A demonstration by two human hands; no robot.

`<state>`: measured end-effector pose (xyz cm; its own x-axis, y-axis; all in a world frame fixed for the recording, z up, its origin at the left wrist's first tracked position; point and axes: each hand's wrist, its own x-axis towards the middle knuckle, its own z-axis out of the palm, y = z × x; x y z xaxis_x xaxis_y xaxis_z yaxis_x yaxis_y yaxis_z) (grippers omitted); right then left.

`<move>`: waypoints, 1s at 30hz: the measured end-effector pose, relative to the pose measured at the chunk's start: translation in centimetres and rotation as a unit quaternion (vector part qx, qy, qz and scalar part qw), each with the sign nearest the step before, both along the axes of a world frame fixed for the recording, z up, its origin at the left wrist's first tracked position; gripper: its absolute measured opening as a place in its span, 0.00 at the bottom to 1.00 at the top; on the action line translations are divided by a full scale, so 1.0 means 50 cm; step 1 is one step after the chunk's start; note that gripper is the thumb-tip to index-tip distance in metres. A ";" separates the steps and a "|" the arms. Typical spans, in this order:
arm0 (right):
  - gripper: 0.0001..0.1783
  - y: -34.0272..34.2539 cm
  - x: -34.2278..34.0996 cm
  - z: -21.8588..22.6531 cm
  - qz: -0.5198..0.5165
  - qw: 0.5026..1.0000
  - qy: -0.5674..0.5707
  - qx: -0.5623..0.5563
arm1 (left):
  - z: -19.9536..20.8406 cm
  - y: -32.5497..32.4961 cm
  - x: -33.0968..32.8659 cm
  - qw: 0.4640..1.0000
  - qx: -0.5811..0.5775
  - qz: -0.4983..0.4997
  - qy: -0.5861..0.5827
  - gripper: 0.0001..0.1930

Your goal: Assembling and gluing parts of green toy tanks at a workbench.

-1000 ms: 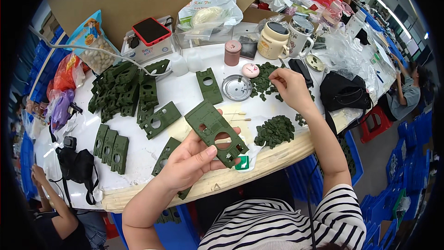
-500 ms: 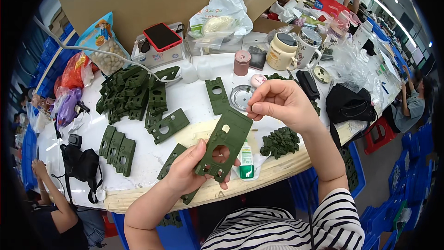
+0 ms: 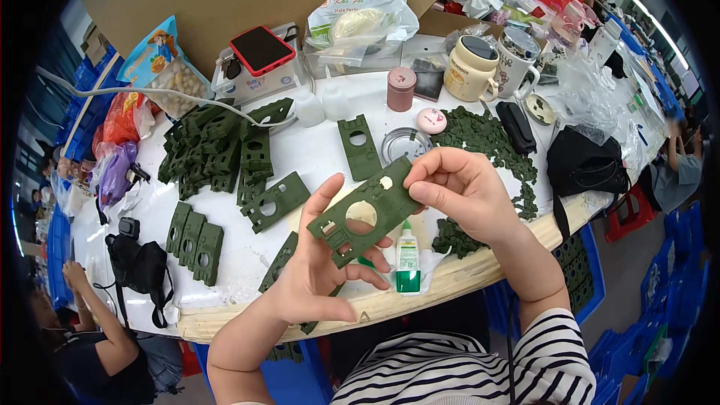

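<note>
My left hand [image 3: 319, 270] holds a flat dark green plastic plate [image 3: 365, 212] with a round hole, gripping its lower end above the table's front edge. My right hand [image 3: 461, 189] pinches the plate's upper right end with thumb and fingers; whether a small part sits between them is hidden. A small glue bottle [image 3: 407, 262] with a green base lies on the table just under the plate. A heap of small green parts [image 3: 480, 135] lies behind my right hand.
A pile of green plates [image 3: 214, 150] is stacked at the left, with single plates [image 3: 274, 201] and a row of three [image 3: 196, 236] nearby. Mugs [image 3: 474, 67], a pink tin [image 3: 401, 88], a red phone [image 3: 261, 49], bags and a black pouch [image 3: 585, 169] crowd the white table [image 3: 315, 154]. Other people sit around.
My right hand came back from the heap of small parts to the plate's upper end. The plate has tilted and risen slightly in my left hand.
</note>
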<state>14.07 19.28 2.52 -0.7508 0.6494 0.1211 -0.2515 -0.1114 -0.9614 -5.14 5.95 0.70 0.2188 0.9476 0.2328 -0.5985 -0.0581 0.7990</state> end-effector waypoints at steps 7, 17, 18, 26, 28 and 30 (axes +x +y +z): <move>0.07 -0.013 -0.009 -0.019 -0.041 0.985 0.007 0.168 | -0.017 0.002 -0.008 0.962 -0.007 0.164 0.216 0.36; 0.10 -0.011 0.010 0.006 -0.048 0.999 0.008 -0.005 | 0.005 -0.001 -0.007 0.964 -0.066 0.194 0.169 0.32; 0.11 -0.011 0.010 0.005 -0.044 0.999 -0.007 -0.005 | 0.006 -0.002 -0.007 0.963 -0.068 0.198 0.168 0.32; 0.14 -0.019 0.003 0.002 -0.047 0.998 -0.029 0.044 | 0.005 -0.002 -0.008 0.963 -0.073 0.195 0.169 0.32; 0.14 -0.019 0.003 -0.001 -0.045 0.997 -0.028 0.050 | 0.006 -0.002 -0.007 0.963 -0.071 0.195 0.169 0.32; 0.14 -0.017 0.003 -0.003 -0.043 0.997 -0.026 0.051 | 0.005 0.000 -0.006 0.964 -0.070 0.194 0.169 0.32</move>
<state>14.23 18.41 2.36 -0.6995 0.6983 0.1519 -0.2056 0.0068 -0.9786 -5.42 5.94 0.95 -0.1180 0.9903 0.0738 -0.2579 -0.1023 0.9607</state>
